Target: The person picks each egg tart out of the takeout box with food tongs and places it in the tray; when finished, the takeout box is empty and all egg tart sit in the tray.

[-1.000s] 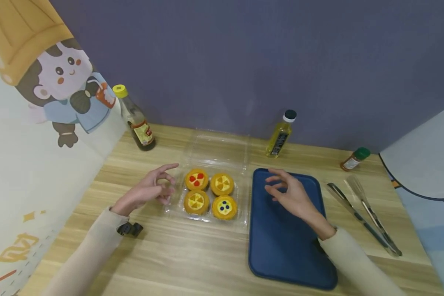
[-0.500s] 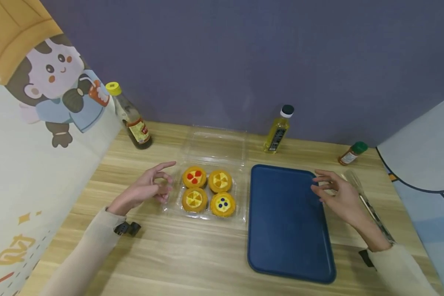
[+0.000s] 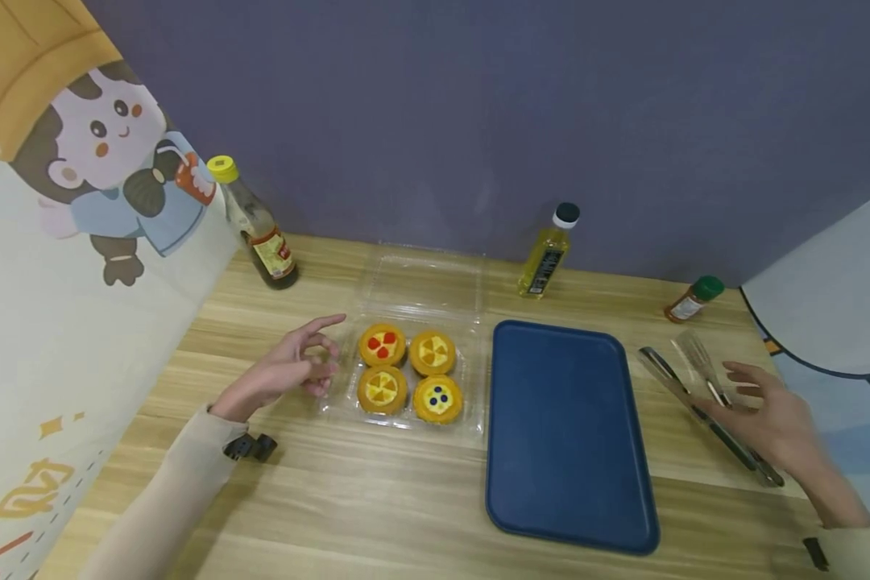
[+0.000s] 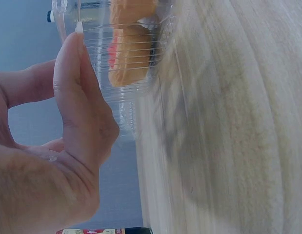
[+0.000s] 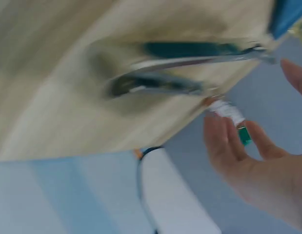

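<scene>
My right hand (image 3: 776, 419) hovers over the metal tongs (image 3: 667, 372) at the table's right side, with its thumb and fingers spread apart around nothing. In the right wrist view the tongs (image 5: 190, 87) lie on the wood beside those fingers, slightly blurred. My left hand (image 3: 283, 370) stays by the left edge of a clear plastic box (image 3: 471, 419), fingers loosely bent. Several tarts sit inside the box, among them a red-dotted tart (image 3: 382, 345) and a blue-dotted tart (image 3: 437, 399). Seen from the left wrist, the fingertips overlap the box's ribbed side (image 4: 99, 73).
A dark blue tray (image 3: 565, 443) lies between the box and the tongs. Along the back stand a yellow-capped sauce bottle (image 3: 274, 256), an oil bottle (image 3: 545, 262) and a small green-capped jar (image 3: 689, 302). The box's transparent lid (image 3: 428, 282) lies folded back.
My right hand has moved right, from above the blue tray to over the tongs, its thumb and fingers spreading wider. The left hand has stayed beside the box.
</scene>
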### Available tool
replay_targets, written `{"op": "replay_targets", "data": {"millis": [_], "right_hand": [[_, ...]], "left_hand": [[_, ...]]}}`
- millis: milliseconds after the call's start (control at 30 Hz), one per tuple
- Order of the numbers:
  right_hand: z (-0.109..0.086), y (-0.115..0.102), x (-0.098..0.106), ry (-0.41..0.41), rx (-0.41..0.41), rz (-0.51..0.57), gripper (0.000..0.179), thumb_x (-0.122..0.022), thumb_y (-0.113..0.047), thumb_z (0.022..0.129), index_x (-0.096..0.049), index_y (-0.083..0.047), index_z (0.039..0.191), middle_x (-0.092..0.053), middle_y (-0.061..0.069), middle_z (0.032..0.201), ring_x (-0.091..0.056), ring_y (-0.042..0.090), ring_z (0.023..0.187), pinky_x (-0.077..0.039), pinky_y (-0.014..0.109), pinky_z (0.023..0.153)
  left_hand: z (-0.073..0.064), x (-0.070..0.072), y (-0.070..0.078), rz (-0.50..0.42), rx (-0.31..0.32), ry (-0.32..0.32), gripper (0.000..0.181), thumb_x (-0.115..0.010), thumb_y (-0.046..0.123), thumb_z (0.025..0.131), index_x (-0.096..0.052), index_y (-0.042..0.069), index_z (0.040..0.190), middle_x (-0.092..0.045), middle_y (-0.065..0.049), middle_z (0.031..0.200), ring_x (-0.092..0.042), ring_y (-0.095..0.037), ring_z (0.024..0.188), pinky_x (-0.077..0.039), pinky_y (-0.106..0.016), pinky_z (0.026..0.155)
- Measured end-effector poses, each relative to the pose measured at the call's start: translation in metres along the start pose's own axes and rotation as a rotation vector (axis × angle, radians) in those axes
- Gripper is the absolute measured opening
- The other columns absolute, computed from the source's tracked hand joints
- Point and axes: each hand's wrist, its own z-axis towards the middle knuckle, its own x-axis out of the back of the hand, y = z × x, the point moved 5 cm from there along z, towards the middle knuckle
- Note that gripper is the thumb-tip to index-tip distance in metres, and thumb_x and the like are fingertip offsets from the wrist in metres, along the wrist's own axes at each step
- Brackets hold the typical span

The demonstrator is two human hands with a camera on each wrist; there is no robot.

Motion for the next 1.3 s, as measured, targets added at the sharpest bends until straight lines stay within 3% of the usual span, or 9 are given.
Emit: {"op": "replay_targets", "data": {"millis": [67,200,333,467,800,967,1300], "right_hand": [[0.000,0.014,0.000,-0.013,-0.038,-0.055,0.097,-0.072,-0.046,0.096,-0.026,0.013,0.157,-0.036,0.050,0.145,-0.039,0.068,0.122,-0.049,0.076,0.080],[0.001,0.036,-0.005,-0.059,-0.106,-0.132,0.116,-0.073,-0.058,0.091,-0.014,0.017,0.157,-0.024,0.056,0.145,-0.029,0.072,0.123,-0.041,0.082,0.084],[0.003,0.048,-0.013,-0.153,-0.138,-0.164,0.125,-0.069,-0.064,0.091,-0.005,0.021,0.156,-0.026,0.058,0.141,-0.034,0.072,0.121,-0.045,0.078,0.083],[0.005,0.051,-0.016,-0.205,-0.113,-0.132,0.122,-0.067,-0.062,0.094,-0.004,0.023,0.155,-0.035,0.056,0.139,-0.043,0.070,0.118,-0.050,0.074,0.084],[0.009,0.040,-0.023,-0.129,-0.062,-0.103,0.098,-0.064,-0.058,0.098,-0.031,0.017,0.153,-0.051,0.049,0.133,-0.056,0.064,0.110,-0.055,0.062,0.075],[0.009,0.034,-0.029,-0.054,-0.034,-0.057,0.091,-0.065,-0.051,0.099,-0.034,0.018,0.151,-0.048,0.051,0.132,-0.055,0.062,0.109,-0.054,0.065,0.075],[0.004,0.030,-0.031,0.045,0.027,-0.102,0.081,-0.064,-0.045,0.102,-0.039,0.018,0.146,-0.048,0.050,0.128,-0.051,0.062,0.107,-0.049,0.071,0.079]], "left_hand": [[0.001,0.000,0.000,0.000,0.000,0.002,0.090,-0.057,-0.011,0.092,-0.018,0.018,0.168,-0.048,-0.021,0.122,-0.063,-0.016,0.071,-0.065,-0.030,0.062],[0.001,0.000,0.000,-0.005,-0.007,-0.001,0.089,-0.056,-0.011,0.093,-0.017,0.017,0.168,-0.048,-0.022,0.122,-0.063,-0.016,0.071,-0.066,-0.030,0.062],[0.002,0.000,-0.001,-0.009,-0.002,0.002,0.088,-0.056,-0.011,0.093,-0.018,0.017,0.168,-0.047,-0.022,0.124,-0.063,-0.016,0.070,-0.066,-0.030,0.062],[0.002,0.000,-0.002,-0.014,0.007,0.000,0.087,-0.056,-0.010,0.095,-0.018,0.019,0.168,-0.047,-0.022,0.125,-0.063,-0.016,0.070,-0.065,-0.030,0.061],[0.001,0.000,-0.003,-0.017,-0.005,0.000,0.088,-0.058,-0.009,0.094,-0.018,0.017,0.168,-0.048,-0.021,0.123,-0.063,-0.015,0.070,-0.065,-0.029,0.062],[0.002,0.000,-0.003,-0.016,-0.002,0.001,0.089,-0.057,-0.010,0.093,-0.018,0.018,0.168,-0.048,-0.021,0.123,-0.063,-0.015,0.070,-0.064,-0.028,0.061],[0.002,-0.001,-0.003,-0.006,-0.011,-0.001,0.088,-0.057,-0.010,0.094,-0.017,0.017,0.168,-0.048,-0.023,0.124,-0.063,-0.015,0.069,-0.064,-0.028,0.060]]}}
